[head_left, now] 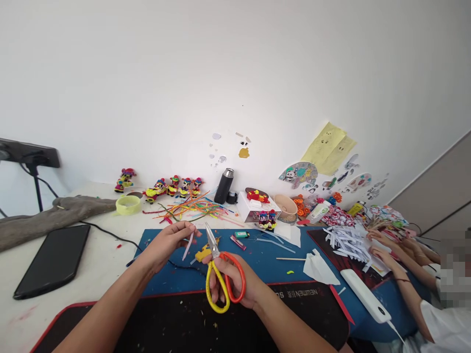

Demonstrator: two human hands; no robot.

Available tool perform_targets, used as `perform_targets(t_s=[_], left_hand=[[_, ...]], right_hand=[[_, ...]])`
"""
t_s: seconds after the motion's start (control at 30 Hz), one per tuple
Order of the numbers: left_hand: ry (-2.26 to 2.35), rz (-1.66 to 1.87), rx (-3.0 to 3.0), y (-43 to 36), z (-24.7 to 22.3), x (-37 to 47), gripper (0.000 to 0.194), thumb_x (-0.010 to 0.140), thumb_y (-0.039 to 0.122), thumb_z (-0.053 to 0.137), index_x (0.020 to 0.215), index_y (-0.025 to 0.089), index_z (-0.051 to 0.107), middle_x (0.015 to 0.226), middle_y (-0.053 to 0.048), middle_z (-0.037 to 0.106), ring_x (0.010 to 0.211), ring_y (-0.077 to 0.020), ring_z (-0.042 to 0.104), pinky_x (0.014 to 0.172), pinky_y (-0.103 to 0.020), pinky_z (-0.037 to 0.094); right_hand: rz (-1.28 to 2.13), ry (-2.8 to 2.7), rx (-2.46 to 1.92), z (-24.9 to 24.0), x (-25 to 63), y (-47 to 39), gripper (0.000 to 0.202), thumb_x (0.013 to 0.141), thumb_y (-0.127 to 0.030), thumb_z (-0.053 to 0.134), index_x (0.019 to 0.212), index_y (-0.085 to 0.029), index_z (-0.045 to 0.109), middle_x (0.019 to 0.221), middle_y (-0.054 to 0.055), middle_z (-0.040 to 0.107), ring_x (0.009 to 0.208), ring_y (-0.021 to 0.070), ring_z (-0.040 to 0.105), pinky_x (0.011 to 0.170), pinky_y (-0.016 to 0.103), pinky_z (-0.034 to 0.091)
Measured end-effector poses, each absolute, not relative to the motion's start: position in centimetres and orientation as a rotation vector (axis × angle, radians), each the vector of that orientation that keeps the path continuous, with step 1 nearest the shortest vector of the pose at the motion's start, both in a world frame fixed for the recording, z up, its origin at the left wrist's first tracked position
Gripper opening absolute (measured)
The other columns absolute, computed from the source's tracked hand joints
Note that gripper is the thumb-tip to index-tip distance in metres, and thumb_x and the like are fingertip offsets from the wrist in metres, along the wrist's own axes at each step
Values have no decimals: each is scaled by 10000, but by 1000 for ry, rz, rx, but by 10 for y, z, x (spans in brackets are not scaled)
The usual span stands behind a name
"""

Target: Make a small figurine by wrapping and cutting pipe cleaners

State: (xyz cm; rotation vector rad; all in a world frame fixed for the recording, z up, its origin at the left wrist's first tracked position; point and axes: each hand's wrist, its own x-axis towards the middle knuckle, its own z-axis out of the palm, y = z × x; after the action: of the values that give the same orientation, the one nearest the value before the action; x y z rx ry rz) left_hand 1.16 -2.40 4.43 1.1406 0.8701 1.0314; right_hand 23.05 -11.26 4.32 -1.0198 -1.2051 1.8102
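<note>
Pinched between the fingers of my left hand (178,241) is a thin pale strip (188,246) that hangs down. My right hand (235,277) grips scissors (224,287) with one yellow and one red handle; the blades look nearly closed and point up and away from me. Just behind the scissors, a yellow piece (203,253) lies on the blue mat (268,260). A green lighter (242,235) and a pink lighter (238,242) rest on the mat beyond my right hand.
A black tablet (53,260) and driftwood (55,215) are at the left. Colored strips (198,207), figurines (172,186), a black flask (224,186) and a white box (246,208) stand along the wall. Another person's hands (382,255) work near white paper strips (346,243) at right.
</note>
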Motion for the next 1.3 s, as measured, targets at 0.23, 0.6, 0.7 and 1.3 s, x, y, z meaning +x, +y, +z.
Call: perform_targets(t_s=[0.23,0.6,0.7,1.3], left_hand=[[849,1023,1138,-23,45,14,447,700,621,838,737,211,664,646,4,625,588,-160,509,586,-275,396],[861,1065,1114,-23,49,13,465,690,634,820,681,211,627,600,27,530,573,-149,435,572,-272,360],[840,1049,1093,-22,45,13,452,676,608,850,683,206,644,591,28,546,571,-143,430,574,-265,354],[836,857,1162,-30,46,20,350,683,542,809,705,209,704,572,15,602,585,-166,474,612,-271,344]], right_hand=[[1877,-1343,-989,50,244,-123,783,820,-752,767,1287,-145,608,913,138,778,716,220,763,707,331,563],[1778,-1446,-1186,53,239,-120,740,861,-819,648,1192,-157,612,869,92,749,582,177,700,584,291,530],[1720,-1444,-1238,58,233,-117,740,853,-822,647,1168,-153,617,800,56,721,532,169,678,527,277,518],[1566,-1461,-1320,56,214,-105,676,811,-824,672,1010,-184,580,651,-40,632,411,121,594,383,211,433]])
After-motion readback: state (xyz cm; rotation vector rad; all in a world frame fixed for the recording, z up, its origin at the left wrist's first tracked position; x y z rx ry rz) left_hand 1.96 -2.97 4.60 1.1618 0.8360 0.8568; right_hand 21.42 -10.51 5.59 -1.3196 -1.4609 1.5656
